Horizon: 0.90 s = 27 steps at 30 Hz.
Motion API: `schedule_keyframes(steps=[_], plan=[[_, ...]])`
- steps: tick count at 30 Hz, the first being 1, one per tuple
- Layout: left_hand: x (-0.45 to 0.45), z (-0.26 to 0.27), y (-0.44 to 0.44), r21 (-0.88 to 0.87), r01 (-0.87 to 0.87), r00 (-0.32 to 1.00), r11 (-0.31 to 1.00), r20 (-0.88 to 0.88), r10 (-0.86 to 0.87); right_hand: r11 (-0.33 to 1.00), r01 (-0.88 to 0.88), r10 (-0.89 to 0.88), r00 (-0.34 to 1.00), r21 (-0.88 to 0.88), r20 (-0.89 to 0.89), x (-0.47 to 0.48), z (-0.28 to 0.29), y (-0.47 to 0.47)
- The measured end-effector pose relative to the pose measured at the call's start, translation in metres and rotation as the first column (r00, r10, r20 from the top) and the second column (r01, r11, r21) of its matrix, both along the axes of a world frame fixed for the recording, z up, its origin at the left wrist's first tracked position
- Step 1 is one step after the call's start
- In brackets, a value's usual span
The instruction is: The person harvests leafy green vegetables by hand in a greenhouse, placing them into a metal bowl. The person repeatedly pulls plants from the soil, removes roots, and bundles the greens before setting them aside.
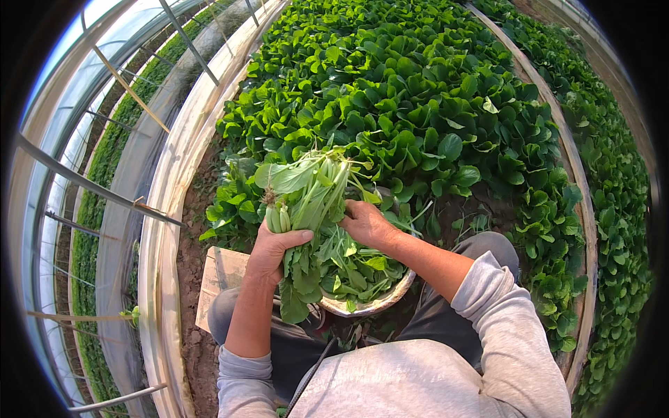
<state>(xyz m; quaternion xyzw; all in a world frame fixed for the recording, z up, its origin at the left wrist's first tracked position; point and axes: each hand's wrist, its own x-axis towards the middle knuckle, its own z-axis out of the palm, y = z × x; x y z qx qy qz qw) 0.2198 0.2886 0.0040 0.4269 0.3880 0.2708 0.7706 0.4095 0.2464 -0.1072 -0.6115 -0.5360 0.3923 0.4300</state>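
Note:
My left hand (272,248) is closed around a bunch of leafy greens (308,209). Near its thumb, pale green stems and a root with soil stick up, while broad leaves hang down below. My right hand (366,222) touches the right side of the bunch, its fingertips partly hidden by leaves. Beneath both hands, between my knees, stands a round basin (373,305) with a pale, soiled rim. Loose leaves and stems (360,271) lie in it.
A dense bed of green leafy plants (397,94) grows in front of me. A tan board (222,271) lies by my left knee. Metal greenhouse poles (99,188) and plastic sheeting (172,172) run along the left. A pale border strip (580,193) curves along the right.

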Motion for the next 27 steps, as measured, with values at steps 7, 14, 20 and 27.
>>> schedule_keyframes(steps=[7, 14, 20, 27], plan=[[-0.006, -0.057, 0.009, 0.251, 0.107, 0.852, 0.962, -0.522, 0.041, 0.888, -0.285, 0.348, 0.929, -0.361, 0.123, -0.055, -0.064, -0.039], [-0.008, -0.060, 0.003, 0.272, 0.228, 0.846, 0.935, -0.531, -0.052, 0.898, -0.402, -0.197, 0.000, -0.181, -0.980, -0.075, -0.108, -0.071], [-0.013, -0.026, -0.010, 0.288, 0.312, 0.873, 0.905, -0.463, -0.154, 0.944, -0.292, 0.126, -0.112, 0.154, -0.986, -0.074, -0.067, -0.056], [-0.030, -0.017, -0.008, 0.426, 0.416, 0.862, 0.803, -0.467, -0.199, 0.973, 0.115, 0.227, -0.334, 0.199, -0.915, -0.034, -0.036, -0.034]])
